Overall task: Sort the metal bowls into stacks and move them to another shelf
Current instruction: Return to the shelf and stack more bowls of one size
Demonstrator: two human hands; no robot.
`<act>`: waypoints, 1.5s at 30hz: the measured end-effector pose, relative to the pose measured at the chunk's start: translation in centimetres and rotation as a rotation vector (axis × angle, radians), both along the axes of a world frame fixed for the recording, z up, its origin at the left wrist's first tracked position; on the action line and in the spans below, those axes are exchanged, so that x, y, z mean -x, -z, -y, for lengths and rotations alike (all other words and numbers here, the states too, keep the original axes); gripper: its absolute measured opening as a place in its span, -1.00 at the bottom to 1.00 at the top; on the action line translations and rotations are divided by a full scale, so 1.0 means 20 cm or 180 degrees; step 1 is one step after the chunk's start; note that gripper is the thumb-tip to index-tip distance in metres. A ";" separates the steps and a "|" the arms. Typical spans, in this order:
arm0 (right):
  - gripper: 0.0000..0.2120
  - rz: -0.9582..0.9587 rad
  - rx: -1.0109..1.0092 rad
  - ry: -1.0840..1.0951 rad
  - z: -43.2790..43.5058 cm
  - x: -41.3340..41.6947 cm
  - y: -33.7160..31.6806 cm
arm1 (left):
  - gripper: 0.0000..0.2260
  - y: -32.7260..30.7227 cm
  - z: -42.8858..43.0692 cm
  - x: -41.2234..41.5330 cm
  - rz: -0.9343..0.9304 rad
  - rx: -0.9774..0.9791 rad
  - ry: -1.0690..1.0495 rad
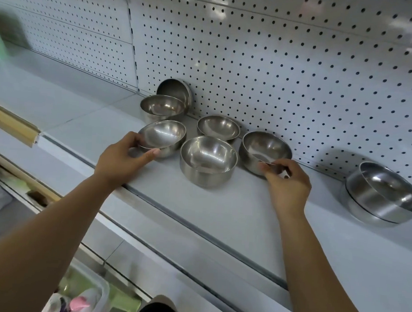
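Several steel bowls stand on a white shelf (221,212). My left hand (123,158) grips the rim of a small tilted bowl (164,135) that sits nested in another bowl. My right hand (286,182) pinches the near rim of a small bowl (264,147) on the right. Between them stands a larger bowl (208,159), with another small bowl (218,127) behind it. At the back, a bowl (163,108) stands in front of one leaning on its side (176,90) against the pegboard.
A stack of two wide bowls (383,193) sits at the far right of the shelf. White pegboard (278,63) backs the shelf. Lower shelves at the bottom left hold a green bin (119,300) and packaged goods. A wooden strip (11,124) lies at the left.
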State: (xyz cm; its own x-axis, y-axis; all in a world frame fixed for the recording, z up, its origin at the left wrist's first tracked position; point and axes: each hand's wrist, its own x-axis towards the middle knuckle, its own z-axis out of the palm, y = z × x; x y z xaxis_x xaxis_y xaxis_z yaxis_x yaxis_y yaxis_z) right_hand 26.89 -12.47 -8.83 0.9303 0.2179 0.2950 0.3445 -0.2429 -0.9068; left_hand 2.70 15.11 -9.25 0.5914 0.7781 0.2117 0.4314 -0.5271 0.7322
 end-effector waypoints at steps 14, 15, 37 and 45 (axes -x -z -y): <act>-0.41 -0.0031 0.0074 -0.0099 -0.06 0.09 0.02 | -0.54 -0.23 0.14 -0.05 0.1133 0.0100 0.0205; -0.41 -0.0040 0.0087 -0.0101 -0.07 0.09 0.02 | -0.58 -0.28 0.15 -0.08 0.1141 0.0105 0.0280; -0.06 -0.0444 0.0134 -0.0040 -0.08 0.07 0.01 | -0.45 -0.27 0.05 -0.77 -0.0221 0.0434 0.0839; -0.11 -0.0422 -0.0018 -0.0020 -0.08 0.05 0.03 | -0.14 -0.30 0.05 -0.76 -0.0222 0.1058 0.1054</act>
State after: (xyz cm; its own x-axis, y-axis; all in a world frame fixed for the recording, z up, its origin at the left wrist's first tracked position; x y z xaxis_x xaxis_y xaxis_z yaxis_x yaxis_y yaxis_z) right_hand 25.84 -10.92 -9.34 0.9599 0.2225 0.1707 0.2229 -0.2360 -0.9458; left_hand 17.85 14.16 -3.18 0.8230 0.5642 -0.0660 0.3339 -0.3865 0.8597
